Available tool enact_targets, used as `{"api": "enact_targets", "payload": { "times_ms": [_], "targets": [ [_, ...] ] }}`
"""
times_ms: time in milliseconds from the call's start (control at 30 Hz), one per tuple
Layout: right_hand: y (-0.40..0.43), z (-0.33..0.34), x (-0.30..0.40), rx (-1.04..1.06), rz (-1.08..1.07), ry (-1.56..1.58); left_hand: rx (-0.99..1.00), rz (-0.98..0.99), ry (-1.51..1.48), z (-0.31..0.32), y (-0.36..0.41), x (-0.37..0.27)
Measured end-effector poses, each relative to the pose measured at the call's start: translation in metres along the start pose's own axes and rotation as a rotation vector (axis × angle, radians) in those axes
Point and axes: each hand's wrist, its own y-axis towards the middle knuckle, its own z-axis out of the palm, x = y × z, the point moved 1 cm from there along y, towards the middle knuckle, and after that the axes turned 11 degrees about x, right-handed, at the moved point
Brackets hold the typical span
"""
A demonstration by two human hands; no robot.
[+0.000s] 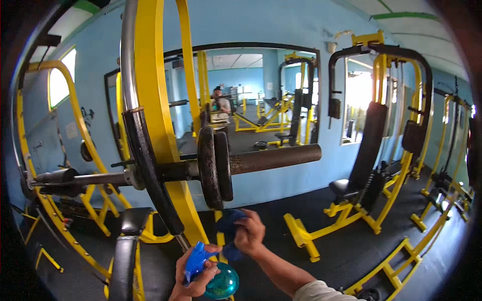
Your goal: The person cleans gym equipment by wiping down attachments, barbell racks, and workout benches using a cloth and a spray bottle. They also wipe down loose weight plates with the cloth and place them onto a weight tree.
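My left hand (197,272) grips a spray bottle by its blue trigger head (197,259). Below the head, the bottle's rounded teal body (223,283) shows beside my fingers. In my right hand (248,231) is a dark blue cloth (230,222), pinched between the fingers and hanging down. Both hands are low in front of me, below the weight plates (212,167) on the barbell's thick sleeve (276,160). The cloth is just under the plates' lower edge; whether it touches anything behind it I cannot tell.
A yellow upright (152,75) with a chromed guide rod (130,56) stands close on the left. Beside it is a black padded bench (128,248). A seated machine (369,150) stands to the right, its yellow foot (303,237) on the black floor. A wall mirror (241,75) reflects a person.
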Motion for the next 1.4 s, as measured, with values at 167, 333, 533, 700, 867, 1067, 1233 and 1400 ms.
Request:
{"api": "enact_targets", "payload": {
  "times_ms": [167,333,533,700,867,1067,1233,1400],
  "targets": [
    [0.143,-0.035,0.06,-0.314,-0.3,-0.076,-0.136,-0.067,0.153,0.008,-0.011,0.0],
    [0.249,0.006,0.033,0.678,0.319,0.086,-0.182,0.064,0.035,0.024,-0.006,0.018],
    [0.258,-0.01,0.034,0.829,0.47,0.129,-0.125,0.129,0.06,0.038,0.009,0.024],
    [0.172,-0.067,0.027,0.547,-0.287,-0.601,-0.169,0.13,0.035,0.039,0.012,0.03],
    [0.192,-0.169,-0.001,0.74,-0.085,-0.935,-0.164,0.121,0.021,0.022,-0.004,0.041],
    [0.192,-0.111,0.009,0.796,-0.207,-0.856,-0.16,-0.017,0.04,0.042,0.014,0.038],
    [0.176,-0.034,0.017,0.537,-0.533,-0.994,0.002,0.051,-0.006,0.07,0.043,0.054],
    [0.189,-0.131,-0.015,0.819,-0.148,-0.913,-0.046,0.025,0.001,0.061,0.033,0.074]
  ]
}}
